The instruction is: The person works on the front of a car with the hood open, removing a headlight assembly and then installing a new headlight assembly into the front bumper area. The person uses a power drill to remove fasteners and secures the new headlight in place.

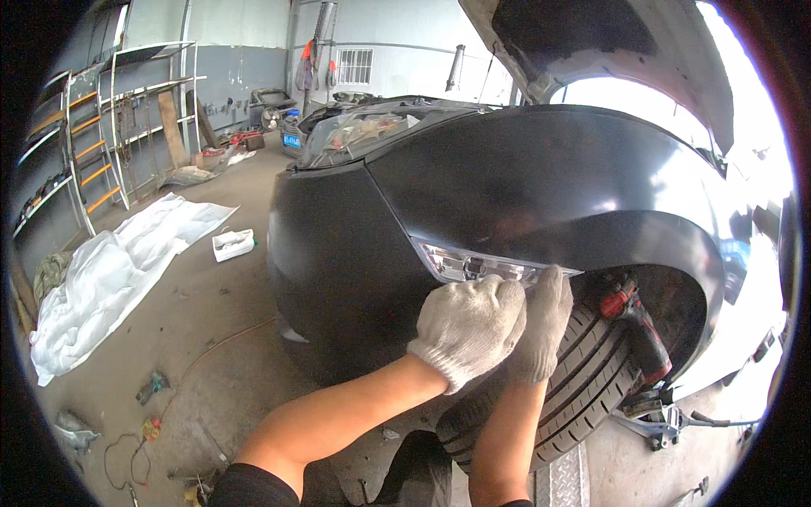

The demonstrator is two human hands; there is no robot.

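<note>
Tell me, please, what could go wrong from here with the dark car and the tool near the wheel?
The red-and-black handheld power tool leans at the black rubber tyre and might fall if bumped.

The left hand in an off-white knitted glove and the similarly gloved right hand are at the long clear lamp; a slip could scratch the smooth dark body panel.

One gloved left hand (473, 325) and one gloved right hand (545, 325) made two. One dark car (541, 186) showed one raised hood (608, 42), one clear lamp (456, 264) and one tyre (583, 384), with one red-and-black power tool (639, 331) by the tyre's upper right edge. Toward the floor's (203, 313) left edge there were one white sheet (127, 270) and one white box (233, 245). The far wall (405, 59) had one barred window (354, 67).
</note>
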